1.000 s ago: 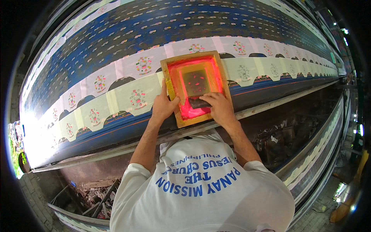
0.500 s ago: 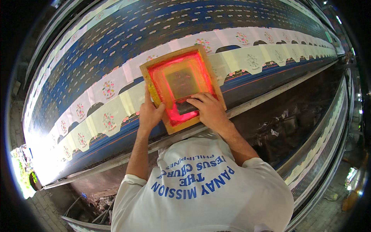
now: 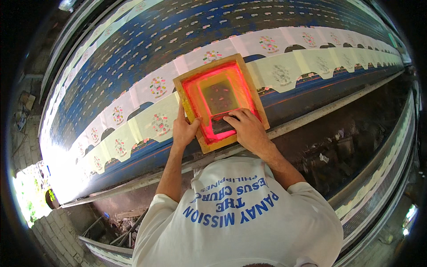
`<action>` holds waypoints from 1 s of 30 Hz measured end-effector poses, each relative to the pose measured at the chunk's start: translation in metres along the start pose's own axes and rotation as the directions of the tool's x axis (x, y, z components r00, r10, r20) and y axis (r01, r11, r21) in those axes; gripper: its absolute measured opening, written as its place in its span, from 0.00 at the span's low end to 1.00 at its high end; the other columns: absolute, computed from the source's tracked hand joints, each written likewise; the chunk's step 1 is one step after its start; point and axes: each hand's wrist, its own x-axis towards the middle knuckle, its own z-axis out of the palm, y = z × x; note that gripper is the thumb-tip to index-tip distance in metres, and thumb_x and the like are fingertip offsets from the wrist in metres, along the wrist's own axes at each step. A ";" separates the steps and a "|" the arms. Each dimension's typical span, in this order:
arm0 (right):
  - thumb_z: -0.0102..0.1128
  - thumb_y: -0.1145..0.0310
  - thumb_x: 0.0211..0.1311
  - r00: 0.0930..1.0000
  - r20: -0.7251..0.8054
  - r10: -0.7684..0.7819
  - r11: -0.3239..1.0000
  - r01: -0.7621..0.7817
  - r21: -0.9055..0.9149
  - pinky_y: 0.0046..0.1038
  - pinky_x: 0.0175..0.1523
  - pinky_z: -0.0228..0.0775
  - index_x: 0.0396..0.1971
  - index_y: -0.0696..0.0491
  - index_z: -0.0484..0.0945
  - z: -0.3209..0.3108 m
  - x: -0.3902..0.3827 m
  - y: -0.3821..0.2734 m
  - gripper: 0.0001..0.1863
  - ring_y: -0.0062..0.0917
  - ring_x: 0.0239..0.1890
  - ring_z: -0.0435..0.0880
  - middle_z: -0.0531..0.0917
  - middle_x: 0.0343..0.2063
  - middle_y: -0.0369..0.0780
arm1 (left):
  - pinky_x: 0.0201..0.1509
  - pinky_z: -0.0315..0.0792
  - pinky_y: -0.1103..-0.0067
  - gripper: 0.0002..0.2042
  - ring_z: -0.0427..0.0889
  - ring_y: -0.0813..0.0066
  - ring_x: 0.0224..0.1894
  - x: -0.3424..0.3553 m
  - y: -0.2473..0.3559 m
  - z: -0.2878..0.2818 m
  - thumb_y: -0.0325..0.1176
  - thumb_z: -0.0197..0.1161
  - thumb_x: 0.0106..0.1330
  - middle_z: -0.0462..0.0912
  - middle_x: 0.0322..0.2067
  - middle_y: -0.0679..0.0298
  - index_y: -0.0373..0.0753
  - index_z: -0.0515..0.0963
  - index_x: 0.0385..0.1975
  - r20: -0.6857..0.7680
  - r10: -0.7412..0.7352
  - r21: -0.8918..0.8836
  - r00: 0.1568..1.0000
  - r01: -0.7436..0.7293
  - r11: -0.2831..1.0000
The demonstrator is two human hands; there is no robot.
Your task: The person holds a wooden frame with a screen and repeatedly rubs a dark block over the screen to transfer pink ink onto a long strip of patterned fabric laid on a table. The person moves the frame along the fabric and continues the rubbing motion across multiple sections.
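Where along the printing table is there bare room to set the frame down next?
The pale scalloped band right of the wooden screen frame lies uncovered, as does the band to its left. The near frame edge is crowded: left hand grips it, right hand presses inside.

Under the wooden screen frame [image 3: 221,101] we cannot see the fabric [image 3: 133,66] it covers, nor the motif there. Our right hand [image 3: 247,129] hides most of the dark squeegee [image 3: 221,126] (only its near edge shows), so its grip cannot be judged. The printed emblems far along the bench [image 3: 311,116] are too small to read. Our shoulders run off the lower edge.
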 end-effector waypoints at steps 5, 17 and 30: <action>0.63 0.82 0.61 0.997 0.082 0.010 1.000 -0.011 0.010 0.41 0.70 0.78 0.60 0.52 0.87 -0.012 0.006 0.000 0.26 0.41 0.66 0.81 0.86 0.59 0.39 | 0.42 0.89 0.61 0.52 0.96 0.52 0.37 -0.001 -0.010 0.003 0.36 0.75 0.67 0.95 0.42 0.47 0.43 0.49 0.88 -0.019 0.034 0.031 0.999 -0.033 0.999; 0.65 0.79 0.65 0.993 0.110 -0.049 0.999 0.047 0.023 0.44 0.66 0.79 0.55 0.51 0.89 -0.022 0.156 0.037 0.20 0.45 0.61 0.86 0.90 0.53 0.44 | 0.47 0.87 0.52 0.52 0.93 0.36 0.40 0.003 -0.006 0.004 0.41 0.72 0.67 0.93 0.40 0.40 0.37 0.47 0.87 -0.010 0.072 0.136 0.997 -0.070 0.988; 0.69 0.80 0.63 0.961 0.278 -0.005 0.997 -0.018 0.079 0.45 0.66 0.80 0.57 0.50 0.90 -0.030 0.051 0.021 0.22 0.44 0.60 0.88 0.91 0.53 0.44 | 0.42 0.86 0.48 0.55 0.91 0.31 0.35 0.002 -0.011 0.001 0.45 0.71 0.65 0.90 0.31 0.37 0.30 0.45 0.86 -0.002 0.040 0.125 0.999 -0.040 0.991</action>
